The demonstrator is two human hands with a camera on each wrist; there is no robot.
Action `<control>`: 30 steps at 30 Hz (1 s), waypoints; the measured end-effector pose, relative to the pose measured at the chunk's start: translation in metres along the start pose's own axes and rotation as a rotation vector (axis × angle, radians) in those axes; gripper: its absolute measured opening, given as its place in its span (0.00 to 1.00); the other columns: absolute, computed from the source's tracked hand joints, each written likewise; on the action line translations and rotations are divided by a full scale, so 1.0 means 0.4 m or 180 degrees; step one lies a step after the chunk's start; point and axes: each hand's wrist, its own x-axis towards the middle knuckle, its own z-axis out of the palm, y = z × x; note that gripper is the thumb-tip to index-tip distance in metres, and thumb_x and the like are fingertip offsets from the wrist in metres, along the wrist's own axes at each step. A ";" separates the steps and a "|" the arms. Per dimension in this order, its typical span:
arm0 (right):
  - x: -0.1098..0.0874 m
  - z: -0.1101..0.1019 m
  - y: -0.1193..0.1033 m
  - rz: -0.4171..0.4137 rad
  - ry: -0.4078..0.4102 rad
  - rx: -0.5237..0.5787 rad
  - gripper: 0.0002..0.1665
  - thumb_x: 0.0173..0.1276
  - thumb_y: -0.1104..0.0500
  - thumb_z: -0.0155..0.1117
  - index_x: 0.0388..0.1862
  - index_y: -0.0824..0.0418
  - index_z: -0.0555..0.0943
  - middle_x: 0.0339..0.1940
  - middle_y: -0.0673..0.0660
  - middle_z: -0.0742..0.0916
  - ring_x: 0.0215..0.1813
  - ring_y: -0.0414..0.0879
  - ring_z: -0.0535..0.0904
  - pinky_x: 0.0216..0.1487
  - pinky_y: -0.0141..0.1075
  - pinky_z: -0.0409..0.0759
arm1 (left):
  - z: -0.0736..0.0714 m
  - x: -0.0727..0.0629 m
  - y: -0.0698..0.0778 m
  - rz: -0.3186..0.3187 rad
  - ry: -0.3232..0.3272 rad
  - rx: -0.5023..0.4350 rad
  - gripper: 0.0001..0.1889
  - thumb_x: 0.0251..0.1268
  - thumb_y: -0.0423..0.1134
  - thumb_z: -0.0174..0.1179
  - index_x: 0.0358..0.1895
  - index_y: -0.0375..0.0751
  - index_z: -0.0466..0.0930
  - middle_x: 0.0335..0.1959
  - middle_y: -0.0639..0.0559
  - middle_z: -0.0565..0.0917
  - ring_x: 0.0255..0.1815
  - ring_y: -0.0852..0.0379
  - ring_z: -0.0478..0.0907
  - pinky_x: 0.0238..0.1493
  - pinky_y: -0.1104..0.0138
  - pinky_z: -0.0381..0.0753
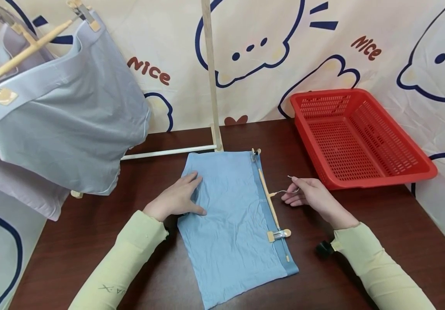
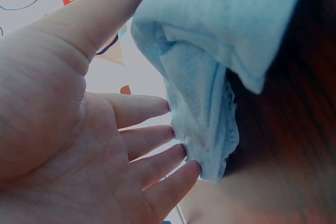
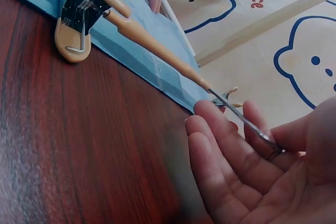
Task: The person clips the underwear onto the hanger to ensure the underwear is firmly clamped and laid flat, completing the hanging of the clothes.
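A light blue garment with a darker waistband lies flat on the dark wooden table. Clipped along that band is a wooden clip hanger, one clip near each end. My right hand pinches its thin metal hook between thumb and forefinger, the other fingers loosely bent. Over the garment's left edge lies my left hand, fingers fairly straight and touching the cloth. In the left wrist view, the garment's edge hangs in folds between the thumb and the outstretched fingers.
A red plastic basket stands at the back right. At the left, grey-blue shorts and a pale lilac garment hang from clip hangers. A wooden rack post rises behind the garment, with a white bar at its foot.
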 end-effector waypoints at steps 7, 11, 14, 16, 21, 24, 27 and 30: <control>-0.011 -0.011 -0.014 0.0123 -0.0036 -0.0437 0.21 0.86 0.55 0.41 0.42 0.70 0.74 0.30 0.62 0.87 0.32 0.51 0.85 0.35 0.40 0.85 | 0.000 0.003 0.002 0.0008 -0.0005 -0.0004 0.56 0.54 0.52 0.78 0.78 0.28 0.55 0.80 0.33 0.51 0.80 0.36 0.48 0.74 0.48 0.56; -0.017 -0.016 -0.018 0.0031 0.0004 -0.1094 0.18 0.85 0.56 0.43 0.39 0.66 0.74 0.24 0.57 0.84 0.26 0.50 0.80 0.27 0.41 0.81 | 0.000 0.001 0.001 -0.0004 -0.0021 -0.0009 0.56 0.54 0.52 0.78 0.78 0.29 0.55 0.81 0.33 0.50 0.80 0.36 0.48 0.74 0.49 0.56; -0.020 -0.023 -0.015 -0.0115 0.0056 -0.1585 0.18 0.84 0.55 0.47 0.35 0.64 0.74 0.21 0.56 0.81 0.23 0.50 0.77 0.26 0.42 0.77 | -0.002 0.000 0.003 0.0007 -0.0007 -0.0005 0.56 0.54 0.52 0.78 0.78 0.28 0.55 0.80 0.32 0.51 0.80 0.36 0.48 0.74 0.48 0.57; -0.022 -0.027 -0.008 -0.0154 0.0098 -0.1869 0.17 0.83 0.54 0.51 0.33 0.62 0.73 0.19 0.55 0.80 0.22 0.49 0.75 0.26 0.41 0.75 | -0.003 0.000 0.003 0.0006 -0.0006 -0.0011 0.56 0.54 0.52 0.78 0.78 0.28 0.55 0.80 0.33 0.51 0.80 0.36 0.48 0.74 0.49 0.57; -0.020 -0.031 0.010 -0.0203 0.0196 -0.2276 0.14 0.78 0.54 0.60 0.32 0.60 0.73 0.17 0.53 0.77 0.19 0.47 0.71 0.25 0.39 0.70 | -0.002 -0.002 0.001 0.0004 -0.0007 -0.0005 0.56 0.54 0.52 0.78 0.78 0.28 0.55 0.80 0.33 0.51 0.80 0.36 0.48 0.74 0.48 0.57; -0.016 -0.029 0.014 -0.0271 0.0258 -0.2392 0.14 0.76 0.55 0.62 0.30 0.59 0.74 0.16 0.52 0.76 0.20 0.46 0.70 0.25 0.39 0.69 | -0.002 -0.002 0.000 0.0005 0.0008 0.0002 0.55 0.54 0.52 0.78 0.78 0.28 0.56 0.80 0.33 0.51 0.80 0.36 0.49 0.74 0.48 0.57; -0.013 -0.024 0.013 -0.0348 0.0305 -0.2537 0.16 0.75 0.56 0.64 0.28 0.59 0.74 0.17 0.52 0.75 0.20 0.46 0.69 0.25 0.38 0.68 | -0.002 0.000 -0.001 0.0002 0.0001 -0.0008 0.55 0.54 0.52 0.78 0.78 0.28 0.56 0.80 0.33 0.51 0.80 0.36 0.48 0.74 0.48 0.57; -0.011 -0.019 0.012 -0.0409 0.0340 -0.2695 0.17 0.75 0.57 0.64 0.26 0.59 0.73 0.17 0.52 0.73 0.20 0.45 0.68 0.25 0.38 0.68 | -0.003 0.001 0.000 0.0007 -0.0004 -0.0016 0.55 0.54 0.52 0.78 0.78 0.28 0.56 0.80 0.33 0.51 0.80 0.36 0.48 0.74 0.48 0.57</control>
